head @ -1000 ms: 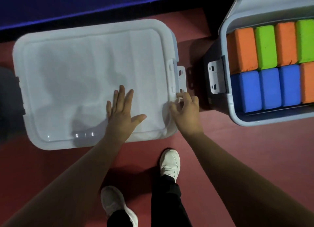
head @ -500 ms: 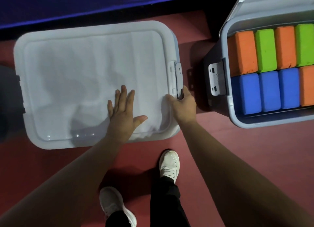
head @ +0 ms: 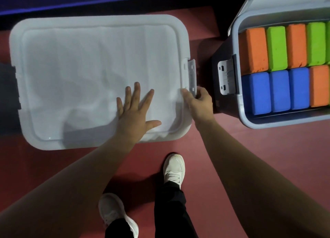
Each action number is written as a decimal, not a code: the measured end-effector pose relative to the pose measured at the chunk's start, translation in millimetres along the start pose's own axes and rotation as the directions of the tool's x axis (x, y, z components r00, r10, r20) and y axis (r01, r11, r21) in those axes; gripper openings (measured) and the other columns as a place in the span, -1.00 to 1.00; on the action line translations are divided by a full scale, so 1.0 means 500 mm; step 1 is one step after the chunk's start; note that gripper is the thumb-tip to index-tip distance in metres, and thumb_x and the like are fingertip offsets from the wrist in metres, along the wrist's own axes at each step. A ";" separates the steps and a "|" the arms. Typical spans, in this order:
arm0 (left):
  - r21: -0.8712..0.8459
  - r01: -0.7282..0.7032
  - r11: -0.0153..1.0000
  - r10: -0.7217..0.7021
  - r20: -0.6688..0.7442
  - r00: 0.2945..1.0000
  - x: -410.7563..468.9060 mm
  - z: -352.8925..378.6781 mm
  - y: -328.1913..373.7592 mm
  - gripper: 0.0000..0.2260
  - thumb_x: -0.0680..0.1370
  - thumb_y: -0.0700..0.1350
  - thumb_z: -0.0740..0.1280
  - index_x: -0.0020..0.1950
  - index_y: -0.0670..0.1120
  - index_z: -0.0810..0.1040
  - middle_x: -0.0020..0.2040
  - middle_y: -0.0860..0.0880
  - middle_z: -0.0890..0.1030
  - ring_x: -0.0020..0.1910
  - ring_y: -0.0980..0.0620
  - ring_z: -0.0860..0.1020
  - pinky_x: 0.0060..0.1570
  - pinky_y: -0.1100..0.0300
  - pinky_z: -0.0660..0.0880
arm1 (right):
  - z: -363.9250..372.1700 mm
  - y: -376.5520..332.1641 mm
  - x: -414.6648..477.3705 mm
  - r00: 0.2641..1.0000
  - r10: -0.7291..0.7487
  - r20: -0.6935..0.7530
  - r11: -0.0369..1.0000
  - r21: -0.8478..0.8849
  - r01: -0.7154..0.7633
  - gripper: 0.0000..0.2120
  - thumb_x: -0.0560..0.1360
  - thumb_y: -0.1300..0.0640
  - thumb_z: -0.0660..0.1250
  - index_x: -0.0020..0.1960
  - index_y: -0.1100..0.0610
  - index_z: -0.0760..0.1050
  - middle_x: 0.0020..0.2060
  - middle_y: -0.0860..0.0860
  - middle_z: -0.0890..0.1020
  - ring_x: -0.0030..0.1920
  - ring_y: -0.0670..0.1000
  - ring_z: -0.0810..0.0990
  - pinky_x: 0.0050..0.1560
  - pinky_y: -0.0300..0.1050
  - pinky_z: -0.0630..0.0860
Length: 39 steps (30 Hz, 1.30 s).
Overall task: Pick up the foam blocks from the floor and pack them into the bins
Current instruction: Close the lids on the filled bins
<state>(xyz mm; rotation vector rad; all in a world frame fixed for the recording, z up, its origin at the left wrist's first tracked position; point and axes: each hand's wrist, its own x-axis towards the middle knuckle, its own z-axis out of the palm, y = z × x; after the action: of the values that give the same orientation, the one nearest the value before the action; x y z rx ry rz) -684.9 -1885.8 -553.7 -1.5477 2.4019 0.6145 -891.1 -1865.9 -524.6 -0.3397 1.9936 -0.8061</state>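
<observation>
Packing looks nearly done. The lid (head: 80, 68) at 10 o'clock sits shut; the left hand (head: 135, 111) lies flat on it, fingers spread, while the right hand (head: 200, 104) pinches the latch (head: 192, 75) at the lid's 3 o'clock edge. Blocks (head: 278, 48) fill the open bin (head: 285, 119) at 2 o'clock, which likely still needs closing. None show loose on the floor (head: 250, 148)

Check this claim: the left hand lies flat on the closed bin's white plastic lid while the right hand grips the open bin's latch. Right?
No: the head view shows the right hand gripping the grey plastic latch of the closed bin, not of the open bin. The rest stands.
</observation>
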 end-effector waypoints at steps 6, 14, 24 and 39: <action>-0.058 0.073 0.996 -0.074 -0.006 0.997 0.004 0.002 0.003 0.08 0.32 0.44 0.26 0.62 -0.09 -0.13 0.62 -0.01 -0.19 0.58 -0.04 -0.23 0.50 -0.19 -0.18 | 0.050 -0.015 -0.013 0.940 -0.312 -0.140 0.823 -0.534 0.193 -0.81 0.57 0.09 0.27 -0.17 0.16 0.46 -0.30 0.05 0.59 -0.25 0.10 0.57 -0.23 -0.07 0.47; -0.386 -0.011 0.922 -0.065 -0.183 0.981 -0.002 -0.056 -0.053 -0.40 0.49 0.05 0.27 0.49 -0.13 0.33 0.52 -0.07 0.30 0.51 -0.03 0.24 0.48 0.01 0.19 | 0.104 -0.023 -0.054 0.778 -0.624 0.069 0.509 -0.720 0.472 -0.49 0.36 0.15 0.33 0.27 0.31 0.40 0.24 0.30 0.44 0.29 0.30 0.42 0.34 0.19 0.37; -0.399 0.622 0.674 -0.736 -0.289 0.612 -0.111 -0.106 -0.452 -0.52 0.51 0.06 0.36 0.28 -0.22 0.39 0.26 -0.25 0.42 0.23 -0.23 0.42 0.21 -0.06 0.38 | 0.484 -0.070 -0.160 0.745 -0.341 0.574 0.234 -0.715 0.659 -0.04 0.48 -0.35 0.27 0.61 -0.05 -0.25 0.51 0.33 -0.35 0.53 0.32 -0.39 0.49 0.36 -0.26; -0.909 0.416 0.019 -0.743 0.265 0.614 -0.113 -0.117 -0.569 -0.53 0.41 0.05 0.54 0.23 0.00 0.47 0.03 0.08 0.63 -0.02 0.10 0.61 -0.07 0.23 0.52 | 0.503 -0.042 -0.155 0.764 -0.359 0.536 0.182 -0.763 0.621 0.00 0.41 -0.45 0.27 0.60 -0.13 -0.21 0.52 0.30 -0.35 0.53 0.28 -0.41 0.49 0.36 -0.28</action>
<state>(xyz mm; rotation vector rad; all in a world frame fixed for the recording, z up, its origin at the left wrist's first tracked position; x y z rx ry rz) -401.1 -1968.7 -543.5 -3.0144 0.9462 1.8327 -639.2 -1942.2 -548.7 -1.7869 1.8846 0.1774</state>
